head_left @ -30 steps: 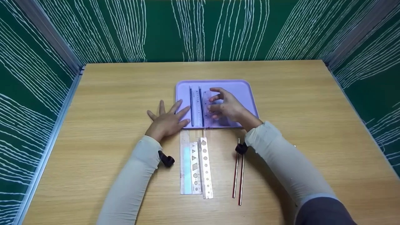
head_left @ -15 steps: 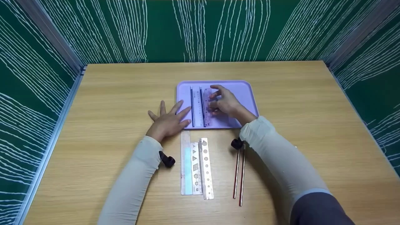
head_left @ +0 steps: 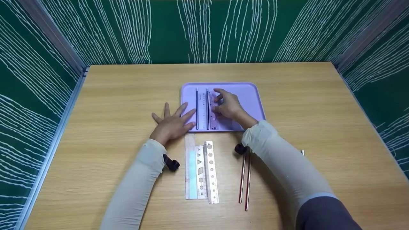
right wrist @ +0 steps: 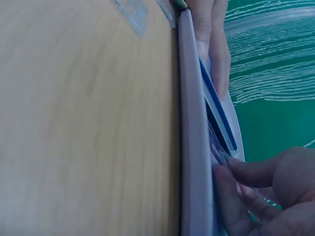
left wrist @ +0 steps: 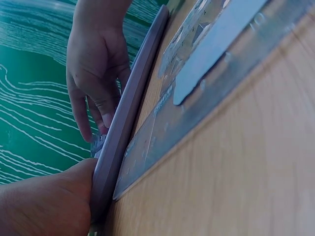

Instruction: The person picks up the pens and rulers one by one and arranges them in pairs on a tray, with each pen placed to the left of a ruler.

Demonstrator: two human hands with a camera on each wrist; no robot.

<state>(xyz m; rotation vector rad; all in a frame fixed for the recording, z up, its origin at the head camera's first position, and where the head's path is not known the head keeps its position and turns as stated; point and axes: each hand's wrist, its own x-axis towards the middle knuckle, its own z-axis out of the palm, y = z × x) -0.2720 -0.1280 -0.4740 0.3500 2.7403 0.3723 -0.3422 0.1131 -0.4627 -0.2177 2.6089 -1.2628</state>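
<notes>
My left hand [head_left: 172, 126] lies with fingers spread over the left front corner of a purple tray [head_left: 249, 95]. Inside the tray, a clear ruler [head_left: 202, 110] rests between two dark pencils [head_left: 197, 110]. To the right of these is a clear pinkish ruler [head_left: 213, 123], partly hidden by my right hand [head_left: 229, 105]. In the right wrist view, the thumb [right wrist: 256, 169] and a finger of that hand pinch the pinkish ruler's edge, close beside the pencils.
In front of the tray lie a long clear ruler [head_left: 190, 166], a stencil ruler with shapes [head_left: 200, 171] and another with round holes [head_left: 211, 172]. Two shiny reddish pencils [head_left: 247, 185] lie right of them, partly under the right wrist's camera [head_left: 240, 149]. Green walls surround the table.
The pinkish ruler has settled farther into the tray, beside the second pencil, its near end now within the rim. My right arm has shifted slightly left. The left hand stays put.
</notes>
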